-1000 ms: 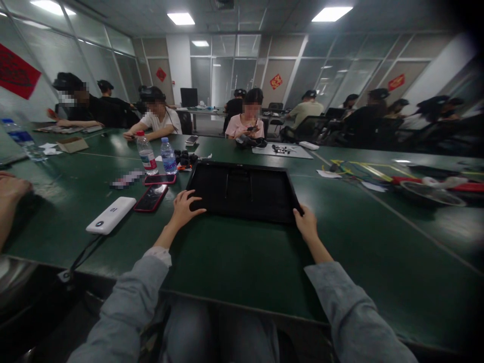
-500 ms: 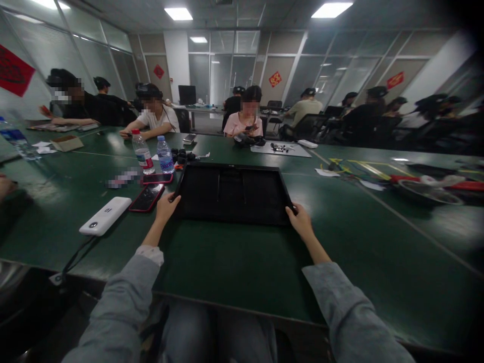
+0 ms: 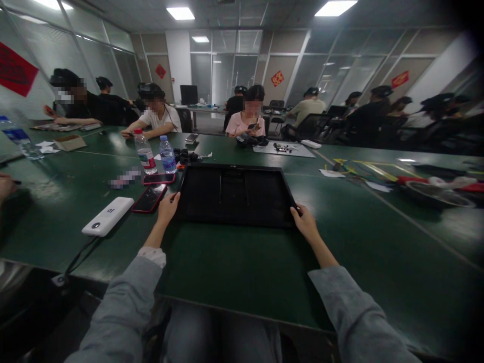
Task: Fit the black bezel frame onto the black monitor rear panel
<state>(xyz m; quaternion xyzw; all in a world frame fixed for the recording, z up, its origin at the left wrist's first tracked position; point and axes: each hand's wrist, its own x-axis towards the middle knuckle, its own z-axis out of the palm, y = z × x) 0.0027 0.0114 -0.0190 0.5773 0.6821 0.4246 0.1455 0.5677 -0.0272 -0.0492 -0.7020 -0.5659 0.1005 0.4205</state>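
A wide black tray with a raised rim [image 3: 233, 214] lies on the green table in front of me. Two thin upright lines and a small recessed patch show on its dark inner face. My left hand [image 3: 166, 207] is closed on its left edge, thumb on top. At the opposite side, my right hand [image 3: 304, 221] grips the right edge the same way. The fingers underneath are hidden by the rim. Just left of my left hand is a phone with a red edge [image 3: 149, 197].
A white power bank [image 3: 108, 217] with a strap lies at left. Two water bottles, one red-capped [image 3: 144, 154] and one blue-capped [image 3: 167, 155], stand behind the phones. A metal bowl [image 3: 436, 194] and yellow cords [image 3: 363, 170] lie at right. Across the table sits a person in pink [image 3: 247, 121].
The view has shifted slightly, so most things appear a little further right. Both hands keep their hold on the tray's edges.
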